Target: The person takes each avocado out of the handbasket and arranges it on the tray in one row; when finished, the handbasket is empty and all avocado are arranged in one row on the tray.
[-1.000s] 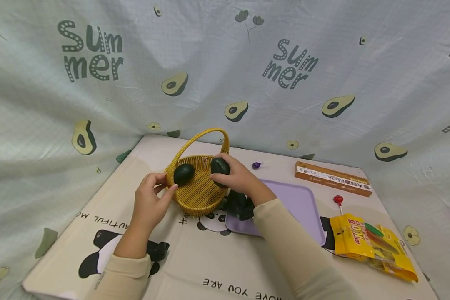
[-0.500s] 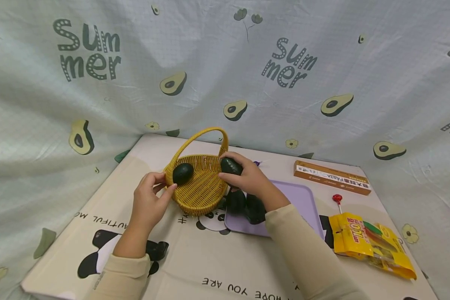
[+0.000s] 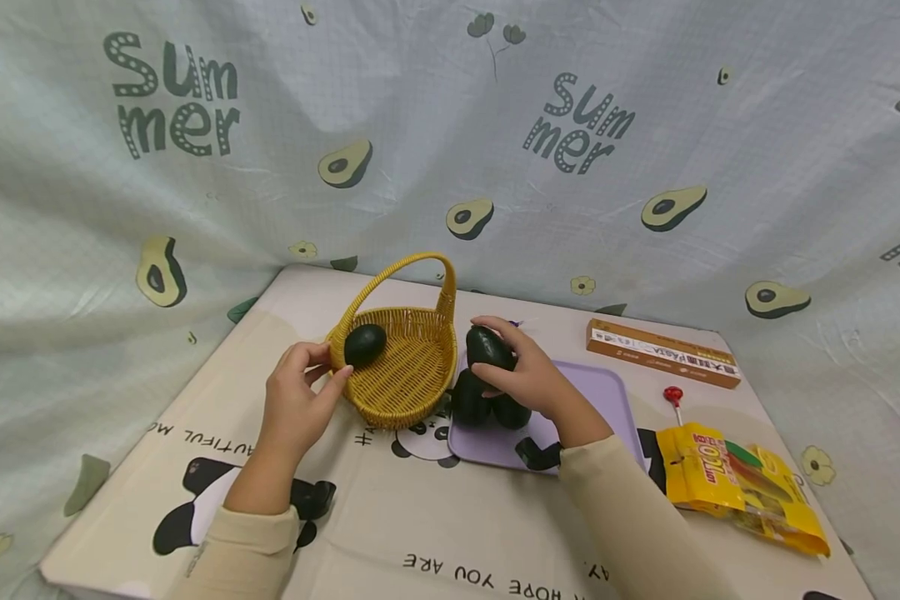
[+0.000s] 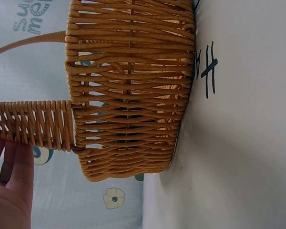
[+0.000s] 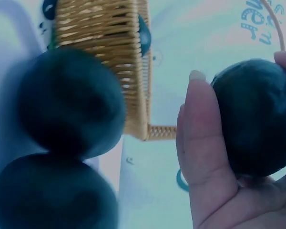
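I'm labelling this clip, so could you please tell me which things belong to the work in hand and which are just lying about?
In use:
- right hand gripping an avocado
- left hand holding the basket by its rim
- avocado in the basket
- two avocados on the purple tray

Lying about:
- long box
- red lollipop
- yellow snack bag

My right hand (image 3: pixel 528 379) holds a dark green avocado (image 3: pixel 488 347) just above two more avocados (image 3: pixel 471 398) that lie touching on the purple tray (image 3: pixel 607 400). My left hand (image 3: pixel 294 402) grips the rim of the yellow wicker basket (image 3: pixel 408 379), where a fourth avocado (image 3: pixel 365 344) rests inside, near the rim.
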The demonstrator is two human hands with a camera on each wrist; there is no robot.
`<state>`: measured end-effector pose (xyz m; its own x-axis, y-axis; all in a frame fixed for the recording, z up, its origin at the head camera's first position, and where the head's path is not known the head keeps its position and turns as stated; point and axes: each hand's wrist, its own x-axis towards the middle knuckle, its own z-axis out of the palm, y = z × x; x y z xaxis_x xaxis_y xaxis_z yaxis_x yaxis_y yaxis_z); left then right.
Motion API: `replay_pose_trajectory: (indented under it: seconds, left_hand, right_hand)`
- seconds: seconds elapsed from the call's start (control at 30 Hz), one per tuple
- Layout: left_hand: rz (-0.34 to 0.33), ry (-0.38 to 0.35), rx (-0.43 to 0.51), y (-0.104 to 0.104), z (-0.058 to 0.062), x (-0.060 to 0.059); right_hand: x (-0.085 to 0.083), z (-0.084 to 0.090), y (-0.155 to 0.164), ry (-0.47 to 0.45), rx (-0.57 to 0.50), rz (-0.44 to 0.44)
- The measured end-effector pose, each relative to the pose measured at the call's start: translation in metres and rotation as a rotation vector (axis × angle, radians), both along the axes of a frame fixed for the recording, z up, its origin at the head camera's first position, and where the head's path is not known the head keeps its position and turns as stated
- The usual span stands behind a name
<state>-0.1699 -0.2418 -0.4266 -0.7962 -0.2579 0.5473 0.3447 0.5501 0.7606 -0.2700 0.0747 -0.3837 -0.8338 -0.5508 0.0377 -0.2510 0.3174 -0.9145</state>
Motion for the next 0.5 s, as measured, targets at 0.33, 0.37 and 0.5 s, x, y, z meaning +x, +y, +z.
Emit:
replay_pose_trajectory:
  seconds: [0.33, 0.37, 0.5]
  left_hand:
    - [-0.011, 0.001, 0.01, 0.001, 0.001, -0.001]
    - [-0.012, 0.001, 0.01, 0.001, 0.001, -0.001]
    - [-0.002, -0.009, 0.004, 0.0, 0.002, 0.0]
  right_hand:
    - [0.006, -0.01, 0.031, 0.027, 0.045, -0.085]
    - [0.007, -0.01, 0.034, 0.038, 0.057, -0.098]
    - [0.01, -0.009, 0.044, 0.11, 0.097, -0.161]
